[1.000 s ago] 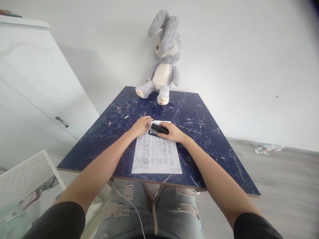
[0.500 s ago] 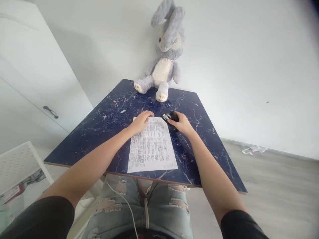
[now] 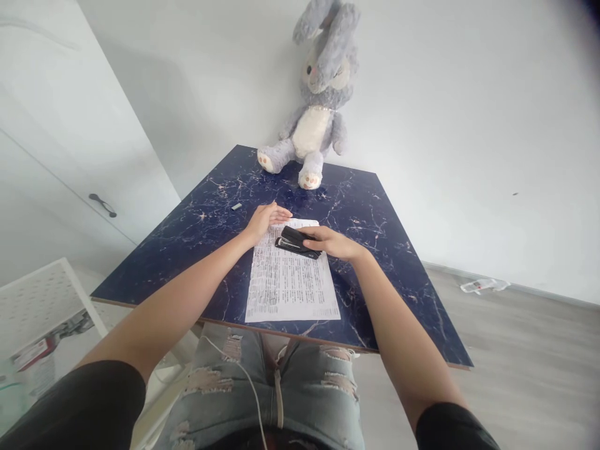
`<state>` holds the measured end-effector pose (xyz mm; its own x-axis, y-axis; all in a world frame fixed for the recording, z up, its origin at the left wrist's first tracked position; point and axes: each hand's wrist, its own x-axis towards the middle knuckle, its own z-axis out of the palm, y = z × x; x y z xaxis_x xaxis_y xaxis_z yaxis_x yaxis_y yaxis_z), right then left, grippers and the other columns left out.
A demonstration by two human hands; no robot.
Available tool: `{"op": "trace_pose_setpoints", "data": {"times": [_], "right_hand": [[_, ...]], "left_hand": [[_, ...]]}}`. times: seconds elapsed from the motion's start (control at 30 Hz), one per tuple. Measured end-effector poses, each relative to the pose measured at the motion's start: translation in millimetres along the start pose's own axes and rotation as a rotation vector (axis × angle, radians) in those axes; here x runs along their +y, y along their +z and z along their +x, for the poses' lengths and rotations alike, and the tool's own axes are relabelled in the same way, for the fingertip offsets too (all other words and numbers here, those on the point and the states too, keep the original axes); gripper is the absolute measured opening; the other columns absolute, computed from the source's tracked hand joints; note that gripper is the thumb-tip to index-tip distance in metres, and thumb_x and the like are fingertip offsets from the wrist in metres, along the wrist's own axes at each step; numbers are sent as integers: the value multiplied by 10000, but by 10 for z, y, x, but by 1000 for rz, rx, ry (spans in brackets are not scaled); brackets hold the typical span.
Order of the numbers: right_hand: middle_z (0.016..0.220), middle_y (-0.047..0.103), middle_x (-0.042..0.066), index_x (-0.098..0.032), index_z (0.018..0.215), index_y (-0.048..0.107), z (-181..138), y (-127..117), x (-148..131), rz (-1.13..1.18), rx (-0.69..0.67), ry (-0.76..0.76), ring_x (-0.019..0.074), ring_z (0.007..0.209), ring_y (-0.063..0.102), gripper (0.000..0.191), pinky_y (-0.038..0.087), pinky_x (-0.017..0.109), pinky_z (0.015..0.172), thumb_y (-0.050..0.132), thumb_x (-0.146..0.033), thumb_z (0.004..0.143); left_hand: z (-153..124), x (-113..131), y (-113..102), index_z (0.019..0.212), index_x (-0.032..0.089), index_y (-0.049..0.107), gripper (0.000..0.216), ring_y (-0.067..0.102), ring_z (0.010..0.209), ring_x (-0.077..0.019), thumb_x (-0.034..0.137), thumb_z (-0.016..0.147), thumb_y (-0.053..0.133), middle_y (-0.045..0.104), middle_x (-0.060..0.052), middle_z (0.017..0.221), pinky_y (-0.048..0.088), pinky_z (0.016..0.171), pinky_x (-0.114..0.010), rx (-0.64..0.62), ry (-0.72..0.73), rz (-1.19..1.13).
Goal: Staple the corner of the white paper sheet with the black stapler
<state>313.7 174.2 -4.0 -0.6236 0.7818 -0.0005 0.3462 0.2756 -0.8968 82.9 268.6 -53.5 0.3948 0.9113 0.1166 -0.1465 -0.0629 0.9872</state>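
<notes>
A printed paper sheet (image 3: 290,281) lies on the dark blue marbled table (image 3: 375,250). My right hand (image 3: 335,242) is closed round a black stapler (image 3: 296,242), which sits over the upper part of the sheet with its nose pointing left. My left hand (image 3: 267,219) rests flat with fingers stretched out at the sheet's top left corner, pressing it to the table.
A grey plush rabbit (image 3: 319,106) sits against the wall at the table's far edge. A small silver piece (image 3: 237,206) lies on the table left of my hands. White cupboard (image 3: 56,156) and white perforated rack (image 3: 37,312) stand left; a plastic wrapper (image 3: 482,285) lies on the floor.
My right hand brought the stapler from the table right of the sheet back over the sheet's upper part. My left hand stayed at the top left corner.
</notes>
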Motion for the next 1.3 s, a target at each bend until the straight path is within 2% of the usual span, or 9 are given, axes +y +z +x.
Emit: {"op": "trace_pose_setpoints", "data": {"times": [0.2,0.4,0.53,0.63,0.7,0.8,0.9,1.07,1.3], "right_hand": [[1435,672,112,-219,1421,669,-99,-117,224,407,-142,-4,276,1323,623,572,429,488,1197,790,-385,888],[1514,610,134,-211,1479,619,-102,-140,326,429,-134,34,288,1386,573,696,407,499,1216,843,-427,857],[1382,695,108,-208,1448,634,-56,-38,204,186,-57,-23,280,1248,649,626,503,481,1104,803,-417,883],[1142,762,78,-164,1315,698,40,124,86,-156,52,-78,253,998,701,453,564,449,953,754,-319,894],[1095,764,65,-159,1289,698,96,228,40,-314,132,-119,239,943,704,410,572,431,919,708,-226,885],[1272,737,90,-177,1390,641,136,331,36,-503,320,-218,264,1150,688,533,549,456,1034,591,-76,869],[1457,652,111,-185,1450,609,150,365,63,-786,501,-271,284,1415,541,630,473,498,1166,457,31,879],[1520,604,135,-197,1434,627,175,373,44,-1068,481,-234,332,1474,486,494,468,546,1141,425,-32,1015],[1558,563,144,-202,1473,583,183,370,-18,-1056,503,-226,366,1483,456,474,427,581,1149,450,-67,1039]], "left_hand": [[-8,12,8,881,138,803,652,770,935,-267,703,979,492,810,-159,1015,575,957,-418,-2,-11,21],[-26,45,4,873,138,805,642,776,929,-262,676,996,475,812,-163,1000,578,968,-414,-7,-15,-4],[-26,41,6,869,136,804,641,777,926,-270,682,986,489,810,-168,989,581,967,-420,-14,-9,-17],[-13,25,2,856,132,796,623,774,938,-276,675,976,515,808,-178,992,576,981,-429,-5,-4,-38],[1,20,-12,866,136,787,556,772,965,-276,634,969,563,807,-174,1008,567,1007,-437,42,23,-87],[18,29,-36,903,144,773,392,763,1045,-272,521,937,674,805,-156,1040,552,1047,-432,115,75,-191],[13,42,-46,974,143,768,347,760,1066,-261,483,911,745,797,-159,1105,559,1037,-416,97,43,-274],[-18,13,-50,1080,124,768,429,772,939,-218,382,772,919,799,-136,1059,581,988,-401,-34,-66,-242],[-18,40,-98,998,109,793,289,768,958,-197,221,756,905,800,-114,1013,570,1050,-372,-13,-75,-307]]}}
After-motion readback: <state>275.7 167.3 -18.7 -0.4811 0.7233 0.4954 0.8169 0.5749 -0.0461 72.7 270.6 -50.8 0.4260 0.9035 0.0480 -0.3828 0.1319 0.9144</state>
